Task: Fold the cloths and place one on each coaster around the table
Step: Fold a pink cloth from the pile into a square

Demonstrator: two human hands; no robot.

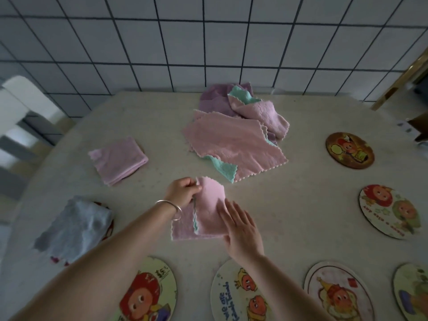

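A pink cloth (208, 212) with a teal underside lies partly folded on the table in front of me. My left hand (183, 191) pinches its upper left corner. My right hand (240, 228) lies flat, fingers straight, pressing the cloth's right side. A folded pink cloth (118, 159) sits at the left, almost hiding its coaster. A folded blue-grey cloth (74, 228) covers a coaster at the near left. A heap of unfolded pink, purple and teal cloths (238, 133) lies at the table's middle back.
Bare round cartoon coasters ring the table: near left (148, 293), near middle (234, 295), near right (338, 293), far corner (414, 290), right (389, 210) and back right (349, 150). A tiled wall (208, 42) stands behind. A white chair (20, 107) is at the left.
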